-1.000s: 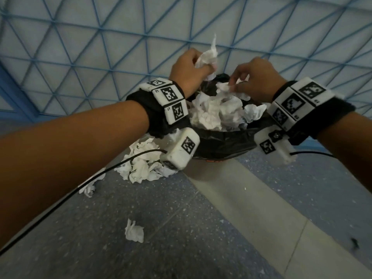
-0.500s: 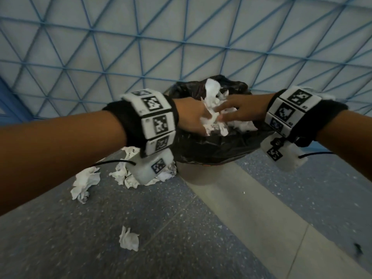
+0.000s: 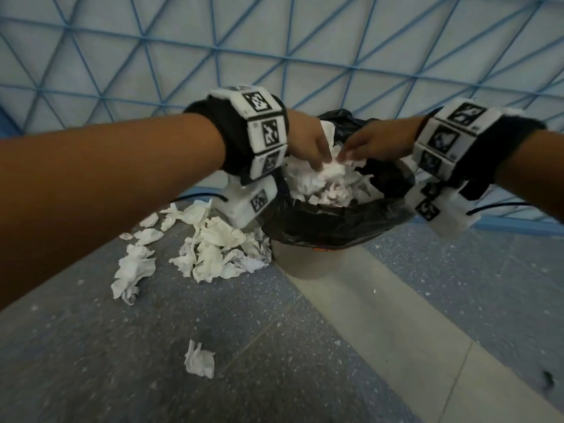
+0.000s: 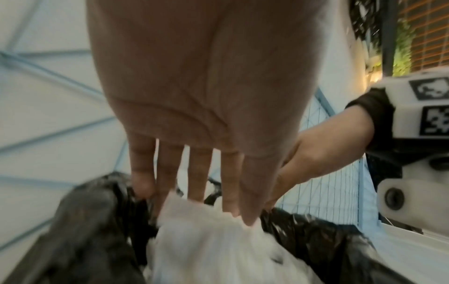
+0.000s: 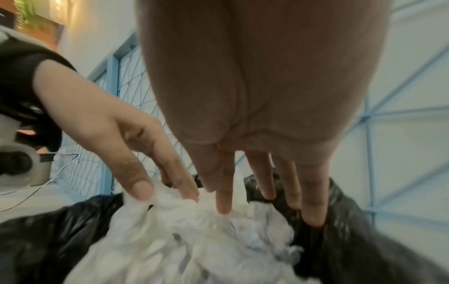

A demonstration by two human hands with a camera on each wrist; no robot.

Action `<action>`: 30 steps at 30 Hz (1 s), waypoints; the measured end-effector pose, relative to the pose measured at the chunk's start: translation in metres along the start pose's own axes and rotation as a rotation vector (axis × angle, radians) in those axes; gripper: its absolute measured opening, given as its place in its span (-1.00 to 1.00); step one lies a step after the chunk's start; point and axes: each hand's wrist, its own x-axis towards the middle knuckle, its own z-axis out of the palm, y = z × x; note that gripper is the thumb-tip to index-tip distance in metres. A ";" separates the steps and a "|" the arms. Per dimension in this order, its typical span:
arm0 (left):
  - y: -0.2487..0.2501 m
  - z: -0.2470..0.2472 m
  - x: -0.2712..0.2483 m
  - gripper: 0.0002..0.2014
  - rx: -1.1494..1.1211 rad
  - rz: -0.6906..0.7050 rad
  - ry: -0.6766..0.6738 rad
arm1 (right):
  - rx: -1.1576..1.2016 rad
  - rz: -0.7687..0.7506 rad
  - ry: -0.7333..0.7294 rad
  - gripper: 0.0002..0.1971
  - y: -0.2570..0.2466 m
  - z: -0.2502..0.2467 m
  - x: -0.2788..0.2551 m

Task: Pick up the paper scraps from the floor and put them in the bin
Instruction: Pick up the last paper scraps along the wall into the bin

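I press both flat hands, left hand (image 3: 308, 145) and right hand (image 3: 374, 141), holding nothing, onto paper (image 3: 329, 178) heaped above the bin (image 3: 320, 224); pushed unevenly, scraps may spill over its rim.

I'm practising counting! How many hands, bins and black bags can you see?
Hands: 2, left hand and right hand
Bin: 1
Bag: 1
Total: 4

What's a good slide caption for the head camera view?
Both hands press paper into the lined bin; scraps remain on the floor.
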 end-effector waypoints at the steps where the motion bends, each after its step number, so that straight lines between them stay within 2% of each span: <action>1: -0.006 -0.009 -0.005 -0.62 -0.016 -0.011 0.070 | 0.022 -0.006 0.055 -0.66 0.002 -0.008 -0.002; 3: -0.011 -0.014 -0.014 -0.65 -0.009 -0.007 0.201 | 0.114 0.008 0.060 -0.73 0.002 -0.013 -0.008; 4: -0.011 -0.013 -0.019 -0.67 -0.018 -0.006 0.231 | 0.162 0.012 0.006 -0.78 -0.001 -0.011 -0.012; 6: -0.011 -0.007 -0.027 -0.75 -0.045 0.010 0.213 | 0.296 0.014 -0.159 -0.87 -0.011 0.005 -0.014; 7: -0.012 -0.005 -0.030 -0.76 -0.062 0.018 0.190 | 0.324 0.019 -0.247 -0.85 -0.018 0.014 -0.014; 8: -0.013 0.000 -0.033 -0.76 -0.093 0.033 0.188 | 0.285 0.031 -0.294 -0.81 -0.024 0.025 -0.013; 11: -0.027 0.013 -0.049 -0.71 -0.182 0.040 0.263 | 0.133 0.005 -0.287 -0.69 -0.039 0.033 -0.008; 12: -0.035 0.018 -0.055 -0.71 -0.230 0.028 0.315 | 0.095 -0.004 -0.266 -0.68 -0.042 0.026 -0.010; 13: -0.044 0.023 -0.063 -0.70 -0.284 0.007 0.362 | 0.027 -0.023 -0.183 -0.67 -0.046 0.018 -0.013; 15: -0.065 0.034 -0.079 -0.68 -0.343 -0.048 0.434 | -0.167 -0.064 0.128 -0.65 -0.060 0.002 -0.027; 17: -0.090 0.048 -0.094 -0.69 -0.370 -0.120 0.449 | -0.222 -0.142 0.389 -0.70 -0.085 -0.003 -0.044; 18: -0.103 0.057 -0.100 -0.71 -0.382 -0.158 0.435 | -0.207 -0.199 0.454 -0.74 -0.102 0.000 -0.050; 20: -0.130 0.077 -0.113 -0.75 -0.358 -0.257 0.335 | -0.150 -0.329 0.463 -0.78 -0.135 0.017 -0.052; 23: -0.171 0.117 -0.129 -0.77 -0.267 -0.414 0.166 | -0.060 -0.451 0.292 -0.77 -0.176 0.068 -0.030; 25: -0.196 0.145 -0.139 -0.76 -0.230 -0.504 0.081 | -0.069 -0.429 0.086 -0.70 -0.192 0.109 -0.004; 28: -0.220 0.187 -0.156 -0.57 -0.220 -0.638 -0.119 | -0.056 -0.368 -0.234 -0.57 -0.203 0.173 0.025; 30: -0.226 0.213 -0.163 -0.40 -0.217 -0.675 -0.172 | -0.053 -0.400 -0.388 -0.42 -0.208 0.213 0.029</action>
